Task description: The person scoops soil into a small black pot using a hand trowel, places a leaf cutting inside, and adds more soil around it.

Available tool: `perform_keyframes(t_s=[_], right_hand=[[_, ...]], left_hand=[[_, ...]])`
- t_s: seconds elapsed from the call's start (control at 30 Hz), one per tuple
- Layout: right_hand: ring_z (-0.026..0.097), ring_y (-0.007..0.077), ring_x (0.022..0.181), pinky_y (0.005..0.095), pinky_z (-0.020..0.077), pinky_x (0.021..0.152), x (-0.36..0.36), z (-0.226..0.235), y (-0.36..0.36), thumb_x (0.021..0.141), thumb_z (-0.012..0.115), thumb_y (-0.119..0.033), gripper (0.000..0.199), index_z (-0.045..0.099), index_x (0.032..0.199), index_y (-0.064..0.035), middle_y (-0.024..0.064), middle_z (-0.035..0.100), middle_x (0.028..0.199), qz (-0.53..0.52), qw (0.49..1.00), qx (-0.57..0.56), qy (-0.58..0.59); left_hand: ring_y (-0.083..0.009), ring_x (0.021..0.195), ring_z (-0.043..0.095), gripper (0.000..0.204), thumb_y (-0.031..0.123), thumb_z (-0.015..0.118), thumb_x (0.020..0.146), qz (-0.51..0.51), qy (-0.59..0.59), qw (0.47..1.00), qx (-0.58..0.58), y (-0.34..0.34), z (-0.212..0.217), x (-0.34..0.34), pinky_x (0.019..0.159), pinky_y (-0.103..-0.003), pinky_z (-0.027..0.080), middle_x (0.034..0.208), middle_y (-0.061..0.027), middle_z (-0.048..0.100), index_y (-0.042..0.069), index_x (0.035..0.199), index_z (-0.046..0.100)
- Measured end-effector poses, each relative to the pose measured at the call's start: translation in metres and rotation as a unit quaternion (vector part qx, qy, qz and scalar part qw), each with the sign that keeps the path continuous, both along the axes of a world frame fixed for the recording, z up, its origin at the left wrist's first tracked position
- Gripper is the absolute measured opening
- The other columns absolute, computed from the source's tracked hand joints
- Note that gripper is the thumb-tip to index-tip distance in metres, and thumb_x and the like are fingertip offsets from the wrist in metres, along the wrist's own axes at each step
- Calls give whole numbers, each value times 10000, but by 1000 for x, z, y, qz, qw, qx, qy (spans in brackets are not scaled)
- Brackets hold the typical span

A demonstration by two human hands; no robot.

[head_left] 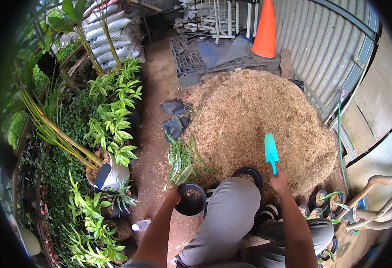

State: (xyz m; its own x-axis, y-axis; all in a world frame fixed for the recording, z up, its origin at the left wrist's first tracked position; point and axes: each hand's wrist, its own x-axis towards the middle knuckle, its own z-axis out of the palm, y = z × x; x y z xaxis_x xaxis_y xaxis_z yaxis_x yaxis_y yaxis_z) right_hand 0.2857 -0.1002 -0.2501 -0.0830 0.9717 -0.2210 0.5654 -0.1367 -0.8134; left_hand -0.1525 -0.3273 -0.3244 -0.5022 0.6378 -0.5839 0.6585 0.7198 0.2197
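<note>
My left hand grips the rim of a small black plastic pot with a little brown fill in it, held low beside my left knee. My right hand holds a teal hand trowel by its handle, blade pointing away over a big heap of tan sawdust-like mulch. A second black pot with some fill sits just beyond my grey-trousered knee. A loose bunch of striped green leaves lies on the ground by the left pot.
Several small pots with seedlings stand at the right. Leafy potted plants line the left side. Behind the heap are an orange traffic cone, a dark plastic pallet, stacked sacks and a corrugated metal wall. A plastic bottle lies on the dirt.
</note>
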Motion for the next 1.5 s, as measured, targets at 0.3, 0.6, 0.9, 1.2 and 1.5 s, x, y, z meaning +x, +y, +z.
perform_keyframes(t_s=[0.3,0.6,0.9,1.2,1.5], right_hand=[[618,163,514,319,513,476,0,-9,-17,953,626,-205,208,553,971,-11,55,575,644,-35,998,-47,22],[612,163,501,325,501,480,-15,14,-29,951,632,-160,176,577,947,7,64,589,633,-12,998,-24,53],[637,233,520,389,512,539,6,-15,-36,923,660,-184,199,610,956,5,122,628,638,-24,1000,-12,15],[664,449,865,509,517,757,-6,-41,-46,873,685,-308,339,625,990,4,265,674,860,-20,993,-22,-113],[685,381,854,491,534,777,-15,-22,27,865,661,-344,313,693,1029,-80,202,701,893,76,976,-10,-205]], left_hand=[[-54,445,400,160,162,431,1008,419,-506,694,295,-28,35,-43,368,-189,330,658,-2,516,62,1071,539],[-26,424,369,225,141,348,1005,410,-656,629,74,-5,-8,-55,370,-153,297,613,10,486,103,866,520],[-532,1014,623,502,304,520,913,37,26,986,162,-50,43,-39,875,-569,504,1033,-331,666,69,1353,456],[-474,1028,636,393,271,618,914,98,-94,978,157,-121,-96,-71,871,-504,513,1071,-284,662,46,1234,573],[-323,903,692,205,210,624,926,-109,-43,933,339,91,104,-74,802,-412,540,963,-185,694,57,1049,684]])
